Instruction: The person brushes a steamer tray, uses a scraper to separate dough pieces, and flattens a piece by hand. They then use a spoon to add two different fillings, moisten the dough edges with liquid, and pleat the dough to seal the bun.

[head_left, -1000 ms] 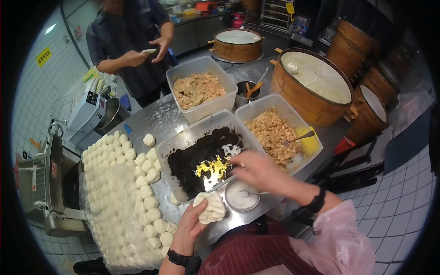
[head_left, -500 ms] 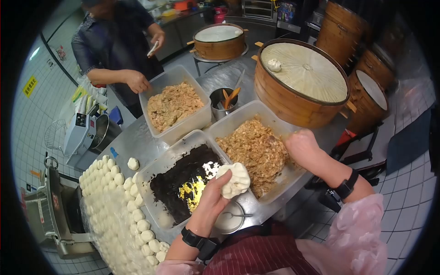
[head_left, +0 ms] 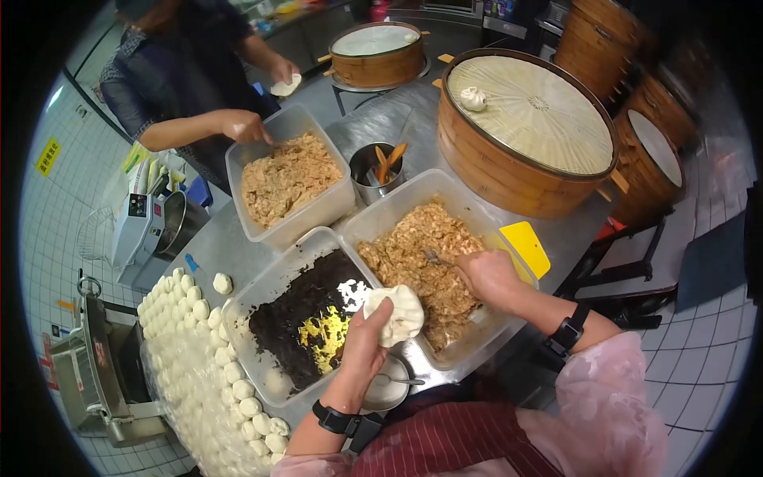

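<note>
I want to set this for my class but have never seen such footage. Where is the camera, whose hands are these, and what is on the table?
The camera is worn on a person's head and looks down at their own bare hands; the lens bends the edges. The left hand cups a flat dough piece. The right hand holds a spoon in a tub of minced filling. Nearby stand a tub of dark filling, rows of dough balls and a bamboo steamer. Across the table, another person's hand reaches into a second tub.
</note>
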